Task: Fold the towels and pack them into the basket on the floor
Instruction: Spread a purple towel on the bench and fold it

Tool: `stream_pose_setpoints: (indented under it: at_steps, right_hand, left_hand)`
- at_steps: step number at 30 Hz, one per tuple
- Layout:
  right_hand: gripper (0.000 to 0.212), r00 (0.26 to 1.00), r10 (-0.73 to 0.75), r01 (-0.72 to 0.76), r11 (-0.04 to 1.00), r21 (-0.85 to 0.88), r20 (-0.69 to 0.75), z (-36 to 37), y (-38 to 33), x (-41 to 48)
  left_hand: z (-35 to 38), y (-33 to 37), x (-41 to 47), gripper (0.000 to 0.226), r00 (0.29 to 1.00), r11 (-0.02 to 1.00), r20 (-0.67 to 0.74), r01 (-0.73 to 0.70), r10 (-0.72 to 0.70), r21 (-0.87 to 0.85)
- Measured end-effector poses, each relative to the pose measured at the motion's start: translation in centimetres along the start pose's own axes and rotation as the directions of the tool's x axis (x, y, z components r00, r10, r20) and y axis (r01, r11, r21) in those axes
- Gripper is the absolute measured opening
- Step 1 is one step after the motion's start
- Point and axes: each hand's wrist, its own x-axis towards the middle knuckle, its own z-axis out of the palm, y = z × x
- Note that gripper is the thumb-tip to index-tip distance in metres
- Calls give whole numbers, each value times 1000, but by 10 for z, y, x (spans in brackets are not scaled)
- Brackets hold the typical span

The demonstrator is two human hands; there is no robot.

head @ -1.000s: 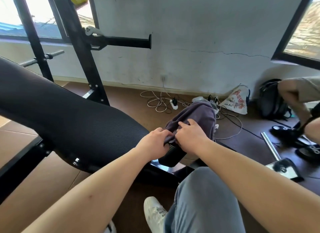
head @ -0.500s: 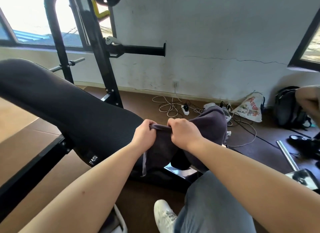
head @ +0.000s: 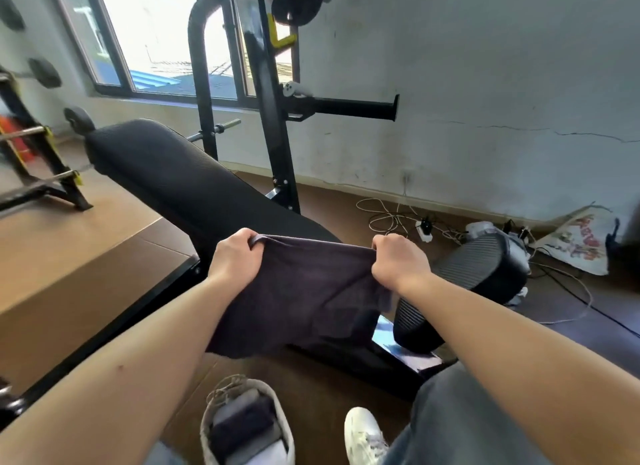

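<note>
Over the bench [head: 194, 187], towel [head: 304, 291] edge taut between left hand [head: 239, 257] and right hand [head: 398, 260] (each clamped on a corner)

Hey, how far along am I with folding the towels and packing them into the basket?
Done: folded towels, grey and dark, already sit in the basket on the floor. In hand: your left hand and right hand grip the top edge of a dark towel, spread open in front of the bench, not yet folded. Left: fold that one and pack it. I see no other loose towels.
</note>
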Motion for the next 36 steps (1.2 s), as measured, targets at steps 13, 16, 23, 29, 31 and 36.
stream_pose_setpoints:
  at_steps: [13,16,23,29,31,36]
  right_hand:
    - [31,997,57,-49,985,167,-42,-1,-54,48]
    - [31,997,58,-47,974,219,-42,4,-66,53]
    - [23,997,72,-59,962,265,-40,6,-74,52]
    - [25,997,50,-33,968,249,-62,-4,-84,38]
    - [23,997,30,-13,973,229,-72,-9,-84,33]
    - [26,993,-29,46,986,157,-114,-30,-89,20]
  left_hand:
    - [-75,-57,24,21,944,895,207,-312,256,318]
    - [-83,-66,29,22,970,894,113,-241,214,377]
    - [-110,-88,20,24,977,933,-213,97,-22,346]
    - [-132,-79,6,42,879,943,-385,329,-282,59]
    - [-141,-75,0,43,860,937,-412,347,-301,39]
    - [-171,-71,-20,40,865,938,-449,316,-224,141]
